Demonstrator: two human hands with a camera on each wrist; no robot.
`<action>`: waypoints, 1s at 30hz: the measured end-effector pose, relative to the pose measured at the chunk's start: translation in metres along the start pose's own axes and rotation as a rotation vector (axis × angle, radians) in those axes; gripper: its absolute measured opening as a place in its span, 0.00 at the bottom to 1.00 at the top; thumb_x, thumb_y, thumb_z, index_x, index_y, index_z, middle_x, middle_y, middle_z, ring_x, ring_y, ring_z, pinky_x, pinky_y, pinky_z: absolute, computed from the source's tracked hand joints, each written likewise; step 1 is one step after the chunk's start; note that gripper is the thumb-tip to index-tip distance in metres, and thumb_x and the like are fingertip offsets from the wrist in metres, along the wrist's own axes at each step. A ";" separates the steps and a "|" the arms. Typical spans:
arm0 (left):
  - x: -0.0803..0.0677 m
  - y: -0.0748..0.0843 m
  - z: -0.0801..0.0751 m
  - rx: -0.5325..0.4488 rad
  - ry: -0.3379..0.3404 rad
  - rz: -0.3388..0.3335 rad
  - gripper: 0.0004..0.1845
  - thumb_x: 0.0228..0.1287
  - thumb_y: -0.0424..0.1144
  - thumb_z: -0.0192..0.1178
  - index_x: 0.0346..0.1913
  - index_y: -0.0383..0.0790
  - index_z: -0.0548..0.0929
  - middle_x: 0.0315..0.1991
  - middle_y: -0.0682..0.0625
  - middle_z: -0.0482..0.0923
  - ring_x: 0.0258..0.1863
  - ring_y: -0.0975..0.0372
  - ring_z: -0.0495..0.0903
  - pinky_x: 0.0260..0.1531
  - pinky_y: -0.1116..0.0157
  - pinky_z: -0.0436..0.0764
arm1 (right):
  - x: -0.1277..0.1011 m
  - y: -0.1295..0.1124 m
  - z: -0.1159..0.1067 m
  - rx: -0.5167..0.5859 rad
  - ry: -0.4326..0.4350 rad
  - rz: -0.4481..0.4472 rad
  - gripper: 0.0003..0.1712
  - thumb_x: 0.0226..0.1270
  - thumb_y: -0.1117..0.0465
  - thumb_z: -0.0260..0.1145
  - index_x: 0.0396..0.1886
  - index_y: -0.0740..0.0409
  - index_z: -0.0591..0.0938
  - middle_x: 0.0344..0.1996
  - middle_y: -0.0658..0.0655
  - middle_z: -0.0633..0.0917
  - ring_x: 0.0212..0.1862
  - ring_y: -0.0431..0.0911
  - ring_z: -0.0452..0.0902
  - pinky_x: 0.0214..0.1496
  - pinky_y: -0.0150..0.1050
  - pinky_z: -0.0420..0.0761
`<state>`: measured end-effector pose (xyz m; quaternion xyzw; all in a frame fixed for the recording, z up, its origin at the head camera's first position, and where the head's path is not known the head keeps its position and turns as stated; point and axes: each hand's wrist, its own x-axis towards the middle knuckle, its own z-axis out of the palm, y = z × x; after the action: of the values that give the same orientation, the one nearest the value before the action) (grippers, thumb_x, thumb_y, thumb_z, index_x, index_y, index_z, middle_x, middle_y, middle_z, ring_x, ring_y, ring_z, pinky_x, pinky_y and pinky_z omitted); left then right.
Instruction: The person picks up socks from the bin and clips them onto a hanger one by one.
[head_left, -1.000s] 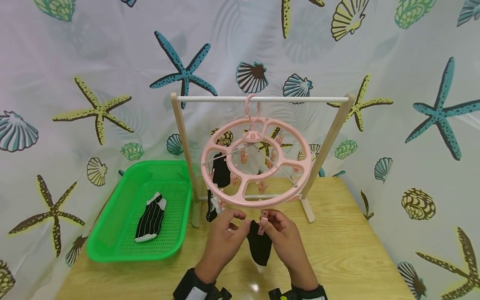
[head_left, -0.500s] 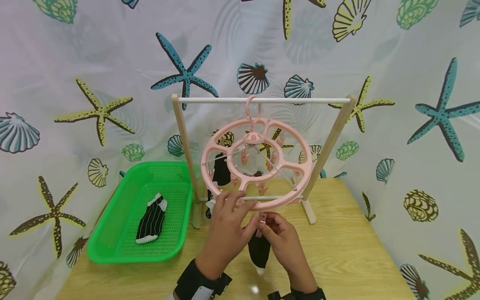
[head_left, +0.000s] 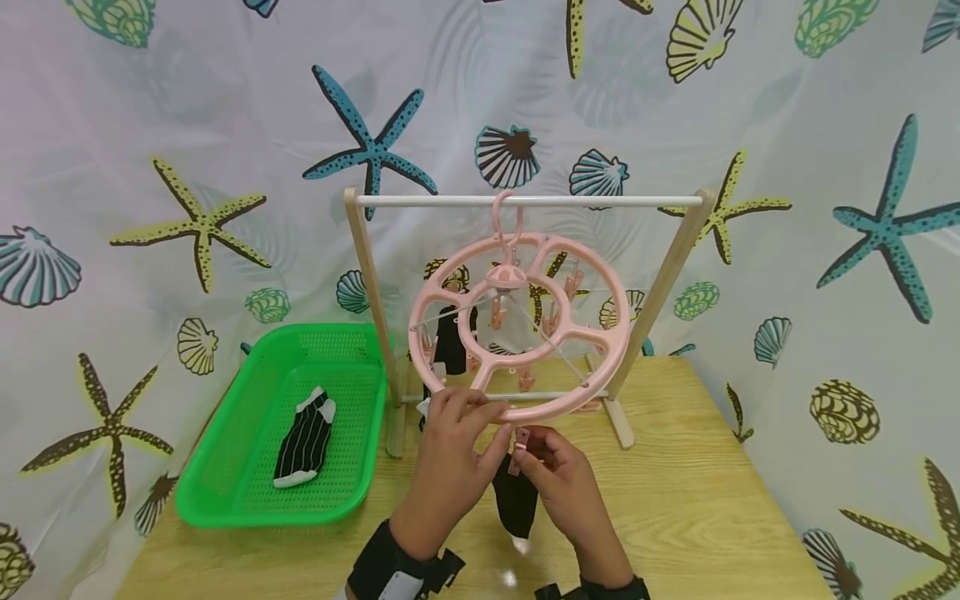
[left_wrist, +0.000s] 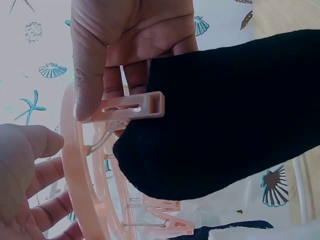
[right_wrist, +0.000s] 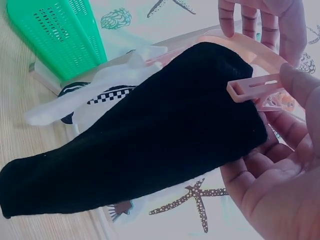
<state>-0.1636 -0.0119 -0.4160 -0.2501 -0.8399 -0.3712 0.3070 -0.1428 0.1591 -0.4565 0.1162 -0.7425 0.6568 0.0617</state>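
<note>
Head view: a round pink hanger (head_left: 517,325) hangs from a wooden rack (head_left: 525,200) at frame centre, above a wooden table (head_left: 675,500). The left hand (head_left: 450,458) grips the hanger's near rim, fingers curled over it. The right hand (head_left: 558,475) pinches a pink clip (head_left: 517,442) just under the rim; a black sock (head_left: 516,504) hangs below, partly hidden between both hands. Lower left, a green basket (head_left: 225,492) holds a striped sock (head_left: 303,442). Another dark sock (head_left: 450,342) hangs on the hanger's far left side. A starfish-print curtain (head_left: 150,167) fills the background.

Left wrist view: the black sock fills centre right; the clip (left_wrist: 132,107) lies against its edge, thumb pressing on it.

Right wrist view: the sock (right_wrist: 150,135) runs from lower left to the clip (right_wrist: 252,87) at upper right, blocking much of the hanger; a white and checked sock (right_wrist: 95,100) shows behind it.
</note>
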 end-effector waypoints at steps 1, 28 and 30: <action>0.000 0.000 0.000 0.000 -0.003 -0.004 0.11 0.60 0.39 0.72 0.45 0.43 0.89 0.44 0.48 0.79 0.51 0.51 0.72 0.50 0.51 0.74 | 0.000 0.000 0.000 -0.015 0.005 0.002 0.16 0.71 0.65 0.64 0.57 0.64 0.80 0.42 0.63 0.84 0.41 0.46 0.82 0.44 0.39 0.82; 0.005 -0.015 -0.019 -0.005 0.088 0.013 0.12 0.52 0.39 0.76 0.35 0.38 0.84 0.41 0.45 0.76 0.50 0.47 0.72 0.50 0.48 0.73 | -0.016 -0.010 -0.031 -0.147 0.252 -0.017 0.07 0.72 0.65 0.63 0.45 0.62 0.84 0.36 0.54 0.86 0.41 0.45 0.84 0.46 0.33 0.81; 0.006 -0.016 -0.021 -0.003 0.087 0.019 0.12 0.52 0.39 0.75 0.35 0.38 0.84 0.41 0.45 0.76 0.50 0.48 0.72 0.51 0.48 0.73 | -0.016 -0.012 -0.033 -0.146 0.292 -0.032 0.07 0.73 0.65 0.62 0.44 0.64 0.84 0.35 0.53 0.86 0.41 0.45 0.84 0.45 0.32 0.80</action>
<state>-0.1712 -0.0364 -0.4083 -0.2419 -0.8227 -0.3802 0.3465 -0.1268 0.1922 -0.4449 0.0262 -0.7694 0.6100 0.1877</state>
